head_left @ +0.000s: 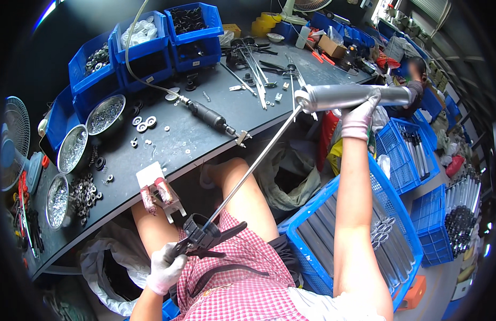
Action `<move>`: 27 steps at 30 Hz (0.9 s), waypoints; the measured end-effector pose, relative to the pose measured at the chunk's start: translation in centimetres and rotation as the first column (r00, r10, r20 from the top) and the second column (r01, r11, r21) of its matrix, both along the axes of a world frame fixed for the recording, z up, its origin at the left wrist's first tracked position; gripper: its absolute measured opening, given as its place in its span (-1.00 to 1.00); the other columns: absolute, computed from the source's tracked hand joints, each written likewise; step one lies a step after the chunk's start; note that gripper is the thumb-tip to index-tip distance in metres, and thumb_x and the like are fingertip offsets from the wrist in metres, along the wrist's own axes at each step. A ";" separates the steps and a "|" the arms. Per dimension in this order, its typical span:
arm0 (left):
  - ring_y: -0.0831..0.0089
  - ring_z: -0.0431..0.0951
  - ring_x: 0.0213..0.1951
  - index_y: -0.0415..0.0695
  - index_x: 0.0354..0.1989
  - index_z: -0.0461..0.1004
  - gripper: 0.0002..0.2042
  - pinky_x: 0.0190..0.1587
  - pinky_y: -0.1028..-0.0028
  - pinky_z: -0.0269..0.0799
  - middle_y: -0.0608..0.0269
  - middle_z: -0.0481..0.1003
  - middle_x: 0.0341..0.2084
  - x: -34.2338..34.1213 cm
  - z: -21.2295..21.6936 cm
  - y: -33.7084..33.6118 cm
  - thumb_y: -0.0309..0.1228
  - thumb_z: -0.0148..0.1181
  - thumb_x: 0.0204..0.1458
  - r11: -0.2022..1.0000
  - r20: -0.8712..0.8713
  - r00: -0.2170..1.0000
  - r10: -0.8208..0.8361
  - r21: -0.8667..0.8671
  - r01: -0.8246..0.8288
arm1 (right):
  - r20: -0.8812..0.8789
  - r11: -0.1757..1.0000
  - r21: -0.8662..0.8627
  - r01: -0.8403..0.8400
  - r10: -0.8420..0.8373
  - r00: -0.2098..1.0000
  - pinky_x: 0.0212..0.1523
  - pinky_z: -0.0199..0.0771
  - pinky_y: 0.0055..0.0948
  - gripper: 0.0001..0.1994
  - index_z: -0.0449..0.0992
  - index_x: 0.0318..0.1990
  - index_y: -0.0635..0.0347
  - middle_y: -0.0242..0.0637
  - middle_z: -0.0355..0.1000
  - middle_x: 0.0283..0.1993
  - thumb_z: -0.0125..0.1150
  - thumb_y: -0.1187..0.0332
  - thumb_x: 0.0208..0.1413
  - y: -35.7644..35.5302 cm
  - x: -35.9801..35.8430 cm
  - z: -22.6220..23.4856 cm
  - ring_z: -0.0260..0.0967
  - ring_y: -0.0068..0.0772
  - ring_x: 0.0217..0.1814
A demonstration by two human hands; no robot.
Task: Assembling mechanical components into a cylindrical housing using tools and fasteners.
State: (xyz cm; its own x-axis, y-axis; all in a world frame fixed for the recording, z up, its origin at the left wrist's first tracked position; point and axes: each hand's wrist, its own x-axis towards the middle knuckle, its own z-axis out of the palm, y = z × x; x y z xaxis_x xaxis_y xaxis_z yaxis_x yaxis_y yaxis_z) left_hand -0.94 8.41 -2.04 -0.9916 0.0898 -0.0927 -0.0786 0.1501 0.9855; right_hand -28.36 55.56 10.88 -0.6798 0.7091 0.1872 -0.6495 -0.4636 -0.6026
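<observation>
My gloved left hand (166,269) grips the black trigger handle (201,233) of what looks like a caulking gun, low over my lap. From this handle a long metal rod (257,163) slants up to the right, its far tip at the end cap of a silver tube (344,97). My right hand (361,119), also gloved, is closed around that tube from below, with the arm stretched forward. The tube lies nearly level beyond the bench's front edge. Whether the rod tip enters the cap, I cannot make out.
A pneumatic screwdriver (209,116) with a hose lies on the dark bench (167,139). Metal bowls (105,114) of small parts and blue bins (197,27) stand left and behind. Right of my lap, a blue crate (298,251) holds grey tubes. Another person (415,88) sits far right.
</observation>
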 end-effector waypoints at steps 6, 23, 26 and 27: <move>0.62 0.35 -0.66 -0.27 -0.20 0.54 -0.77 -0.55 0.57 0.30 0.33 0.41 -0.69 -0.4 2.0 -2.8 -0.55 0.19 -0.09 0.930 -0.213 0.948 -0.235 -0.332 0.156 | -0.091 0.908 -0.014 -0.420 0.417 0.904 -0.17 0.53 -0.18 -0.52 0.41 -0.24 0.06 -0.27 0.44 -0.39 0.16 -0.19 0.05 0.4 1.1 -1.5 0.43 -0.23 -0.33; 0.77 0.25 -0.50 -0.28 0.06 0.42 -0.65 -0.46 0.69 0.16 0.49 0.40 -0.45 -4.9 6.9 0.1 -0.45 0.05 0.08 0.938 0.068 0.961 -0.268 0.247 0.244 | 0.122 0.328 0.395 -0.858 0.907 0.403 0.23 0.34 -0.06 -0.21 0.20 0.15 0.09 0.05 0.24 0.22 0.30 -0.26 -0.07 -23.8 15.8 -7.0 0.23 -0.02 0.30; 0.73 0.31 -0.38 -0.27 0.06 0.43 -0.68 -0.31 0.63 0.28 0.47 0.44 -0.38 -5.0 7.0 -0.8 -0.39 0.06 0.16 0.946 0.233 0.930 -0.284 0.228 0.232 | 0.140 0.191 0.328 -0.925 0.959 0.248 0.23 0.35 -0.06 -0.20 0.20 0.17 0.08 0.11 0.23 0.22 0.34 -0.23 -0.09 -24.0 15.8 -7.8 0.28 0.01 0.26; 0.73 0.31 -0.38 -0.27 0.06 0.43 -0.68 -0.31 0.63 0.28 0.47 0.44 -0.38 -4.9 6.8 -1.0 -0.39 0.06 0.16 0.947 0.236 0.932 -0.276 0.231 0.222 | 0.172 0.163 0.337 -0.927 0.958 0.231 0.23 0.36 -0.07 -0.17 0.19 0.16 0.11 0.10 0.25 0.22 0.41 -0.20 -0.14 -23.9 15.7 -8.4 0.30 -0.02 0.24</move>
State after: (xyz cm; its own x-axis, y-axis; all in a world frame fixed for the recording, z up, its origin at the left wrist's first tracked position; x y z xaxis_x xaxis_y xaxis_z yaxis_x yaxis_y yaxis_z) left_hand -5.82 7.43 4.74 -0.8771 0.3742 -0.3011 -0.3233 0.0038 0.9463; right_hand -12.66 31.65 2.50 -0.7595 -0.5795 0.2956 0.1018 -0.5547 -0.8258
